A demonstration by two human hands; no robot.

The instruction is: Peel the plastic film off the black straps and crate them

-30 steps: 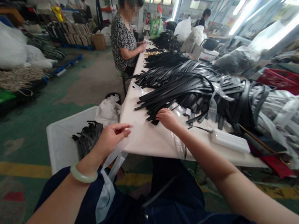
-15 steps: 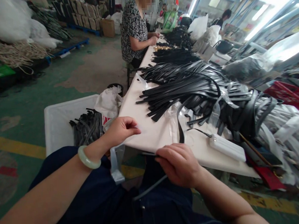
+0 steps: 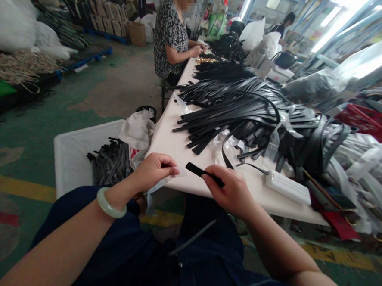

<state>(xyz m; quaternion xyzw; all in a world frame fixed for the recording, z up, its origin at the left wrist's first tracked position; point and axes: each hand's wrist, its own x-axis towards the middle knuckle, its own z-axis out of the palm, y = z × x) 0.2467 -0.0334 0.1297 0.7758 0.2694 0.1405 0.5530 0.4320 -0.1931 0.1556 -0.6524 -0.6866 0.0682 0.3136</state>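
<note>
Presently, the right hand (image 3: 231,191) grips a black strap (image 3: 195,169), fingers closed, its end above the tabletop (image 3: 169,146); the left hand (image 3: 154,170), fingers pinched, holds a translucent strip (image 3: 181,172).

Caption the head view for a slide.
Left hand pinches a translucent strip; right hand holds a black strap near piled straps.

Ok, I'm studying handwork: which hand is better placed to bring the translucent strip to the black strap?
Probably the left hand: it pinches the translucent strip near the black strap, which the right hand grips, free end pointing left.
</note>
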